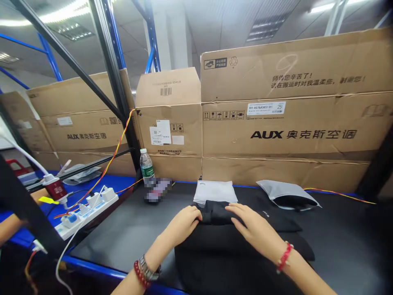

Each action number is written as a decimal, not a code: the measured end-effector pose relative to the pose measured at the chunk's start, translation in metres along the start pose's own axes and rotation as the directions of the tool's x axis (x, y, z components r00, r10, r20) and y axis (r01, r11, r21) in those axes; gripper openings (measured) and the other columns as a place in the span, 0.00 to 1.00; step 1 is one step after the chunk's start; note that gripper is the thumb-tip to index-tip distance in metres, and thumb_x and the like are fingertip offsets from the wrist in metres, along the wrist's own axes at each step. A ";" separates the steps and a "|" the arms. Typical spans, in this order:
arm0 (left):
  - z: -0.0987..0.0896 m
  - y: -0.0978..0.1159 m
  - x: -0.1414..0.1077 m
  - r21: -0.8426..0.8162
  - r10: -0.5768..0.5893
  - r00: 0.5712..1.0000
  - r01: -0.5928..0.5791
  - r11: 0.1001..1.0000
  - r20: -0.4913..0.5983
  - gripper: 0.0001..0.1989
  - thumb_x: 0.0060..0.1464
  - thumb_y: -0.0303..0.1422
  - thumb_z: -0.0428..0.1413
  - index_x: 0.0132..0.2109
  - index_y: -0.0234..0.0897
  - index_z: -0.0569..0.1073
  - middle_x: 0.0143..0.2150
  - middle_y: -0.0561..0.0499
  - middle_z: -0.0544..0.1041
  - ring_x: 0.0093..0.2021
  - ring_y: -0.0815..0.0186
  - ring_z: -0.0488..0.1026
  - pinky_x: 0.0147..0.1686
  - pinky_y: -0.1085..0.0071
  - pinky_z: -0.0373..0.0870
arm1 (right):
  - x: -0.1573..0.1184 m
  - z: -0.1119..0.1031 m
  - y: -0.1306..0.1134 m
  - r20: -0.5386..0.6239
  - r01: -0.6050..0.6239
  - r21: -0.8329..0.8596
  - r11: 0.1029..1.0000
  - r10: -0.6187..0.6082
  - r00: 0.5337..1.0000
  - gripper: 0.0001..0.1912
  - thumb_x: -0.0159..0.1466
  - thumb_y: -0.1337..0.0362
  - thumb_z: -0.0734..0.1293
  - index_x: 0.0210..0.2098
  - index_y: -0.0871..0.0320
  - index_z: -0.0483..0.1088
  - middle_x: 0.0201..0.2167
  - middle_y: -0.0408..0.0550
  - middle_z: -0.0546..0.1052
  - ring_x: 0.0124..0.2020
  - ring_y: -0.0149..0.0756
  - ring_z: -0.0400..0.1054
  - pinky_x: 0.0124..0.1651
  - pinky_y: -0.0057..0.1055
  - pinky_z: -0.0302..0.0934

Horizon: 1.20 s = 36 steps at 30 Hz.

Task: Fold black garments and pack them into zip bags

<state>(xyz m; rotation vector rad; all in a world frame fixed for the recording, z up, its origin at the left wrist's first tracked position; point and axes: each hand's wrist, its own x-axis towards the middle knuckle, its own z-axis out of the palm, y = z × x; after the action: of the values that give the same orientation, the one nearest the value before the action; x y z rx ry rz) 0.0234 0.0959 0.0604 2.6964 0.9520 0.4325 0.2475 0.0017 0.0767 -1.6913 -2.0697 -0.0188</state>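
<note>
A folded black cloth item [221, 241], perhaps a garment, lies on the black tabletop in front of me, its far edge rolled into a thick fold. My left hand [186, 221] grips the left end of that fold, fingers curled over the top and thumb on the near side. At the right end, my right hand [250, 223] holds the fold between its fingers and thumb. More black fabric [282, 223], with small white lettering, is spread to the right under my right forearm. Just beyond the fold rests a white plastic mailer bag [215, 191].
A grey-white bag [285, 194] with its dark mouth showing lies back right. A water bottle [147, 167] and a blurred phone-like object [158, 190] stand back left. Large cardboard panels [291, 123] wall the rear. A power strip [87, 211] with cables hangs left, near another person's arm [15, 225].
</note>
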 end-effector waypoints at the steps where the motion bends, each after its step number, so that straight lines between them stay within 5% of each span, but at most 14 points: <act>1: 0.001 0.001 -0.005 -0.022 0.005 1.000 -0.004 1.000 0.021 0.11 0.55 0.23 0.47 0.38 0.39 0.71 0.39 0.52 0.74 0.42 0.65 0.69 0.44 0.70 0.65 | 0.003 0.007 -0.012 0.033 0.007 0.004 1.000 -0.007 0.999 0.20 0.64 0.64 0.55 0.54 0.57 0.65 0.57 0.53 0.67 0.57 0.40 0.62 0.57 0.42 0.58; 5: 0.004 0.001 -0.026 -0.156 -0.033 0.999 0.036 0.987 0.022 0.12 0.60 0.30 0.44 0.46 0.41 0.71 0.47 0.51 0.73 0.48 0.65 0.69 0.50 0.69 0.64 | 0.006 0.036 -0.051 0.226 0.004 0.017 1.000 -0.008 0.974 0.26 0.63 0.54 0.58 0.60 0.52 0.58 0.63 0.53 0.56 0.63 0.49 0.49 0.61 0.54 0.47; 9: 0.001 -0.004 -0.054 -0.216 -0.274 0.961 0.260 0.941 -0.035 0.23 0.58 0.40 0.48 0.59 0.43 0.61 0.58 0.47 0.64 0.58 0.60 0.61 0.57 0.63 0.58 | 0.001 0.064 -0.061 0.290 -0.028 0.015 0.999 0.022 0.957 0.37 0.56 0.41 0.61 0.61 0.50 0.56 0.64 0.56 0.53 0.64 0.57 0.45 0.60 0.62 0.40; 14: -0.001 -0.010 -0.075 -0.223 -0.391 0.918 0.396 0.890 0.071 0.31 0.48 0.34 0.55 0.60 0.44 0.60 0.56 0.48 0.67 0.57 0.57 0.62 0.57 0.61 0.59 | -0.001 0.080 -0.060 0.184 -0.070 -0.013 0.997 0.071 0.980 0.26 0.63 0.48 0.57 0.58 0.47 0.60 0.62 0.52 0.59 0.62 0.53 0.50 0.60 0.61 0.43; 18: -0.004 -0.004 -0.066 -0.237 -0.365 0.930 0.347 0.908 -0.035 0.24 0.48 0.27 0.48 0.54 0.42 0.67 0.52 0.49 0.70 0.54 0.59 0.64 0.56 0.61 0.59 | -0.002 0.089 -0.056 0.065 -0.101 0.033 0.994 0.099 0.993 0.23 0.65 0.54 0.55 0.58 0.48 0.60 0.59 0.47 0.64 0.61 0.49 0.54 0.60 0.59 0.46; 22: -0.014 0.017 -0.044 -0.325 -0.305 0.938 0.241 0.915 -0.162 0.17 0.54 0.29 0.45 0.49 0.43 0.69 0.50 0.49 0.71 0.51 0.60 0.67 0.53 0.63 0.63 | -0.004 0.098 -0.049 -0.142 -0.050 0.116 0.992 0.067 0.988 0.29 0.65 0.62 0.55 0.64 0.53 0.47 0.61 0.49 0.62 0.61 0.45 0.54 0.59 0.52 0.53; 24: -0.018 0.032 -0.029 -0.368 -0.262 0.937 0.165 0.915 -0.231 0.15 0.57 0.30 0.43 0.47 0.42 0.70 0.49 0.49 0.71 0.49 0.61 0.68 0.51 0.64 0.65 | -0.006 0.096 -0.046 -0.333 -0.022 0.142 0.990 0.069 0.941 0.32 0.64 0.65 0.55 0.66 0.56 0.39 0.62 0.52 0.59 0.62 0.43 0.53 0.57 0.48 0.58; 29: -0.006 0.068 0.012 -0.449 -0.136 0.953 0.000 0.894 -0.271 0.15 0.57 0.28 0.44 0.47 0.44 0.70 0.47 0.49 0.71 0.42 0.64 0.70 0.44 0.67 0.67 | -0.021 0.085 -0.053 -0.717 0.080 0.024 0.997 -0.039 0.696 0.36 0.61 0.71 0.57 0.65 0.57 0.40 0.65 0.54 0.51 0.63 0.47 0.49 0.57 0.51 0.56; 32: 0.014 0.075 0.033 -0.670 -0.109 0.989 0.011 0.742 -0.104 0.17 0.56 0.31 0.49 0.53 0.43 0.67 0.48 0.48 0.71 0.43 0.64 0.70 0.44 0.67 0.67 | -0.037 0.086 -0.058 -0.733 0.117 -0.126 0.985 -0.172 0.658 0.38 0.57 0.75 0.57 0.65 0.54 0.41 0.67 0.48 0.44 0.64 0.46 0.47 0.59 0.50 0.53; 36: 0.033 0.069 0.048 -0.953 -0.050 0.969 0.246 0.177 0.241 0.28 0.56 0.40 0.53 0.61 0.40 0.56 0.45 0.44 0.72 0.44 0.63 0.72 0.49 0.63 0.64 | -0.050 0.089 -0.051 -0.643 0.014 -0.204 0.979 -0.145 0.752 0.36 0.59 0.73 0.57 0.65 0.56 0.43 0.65 0.52 0.51 0.63 0.46 0.52 0.56 0.47 0.57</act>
<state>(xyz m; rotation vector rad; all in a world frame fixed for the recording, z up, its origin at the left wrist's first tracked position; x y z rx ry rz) 0.1097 0.0697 0.0612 1.3413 0.5205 0.5232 0.1760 -0.0306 -0.0065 -1.4036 -1.6180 -0.7555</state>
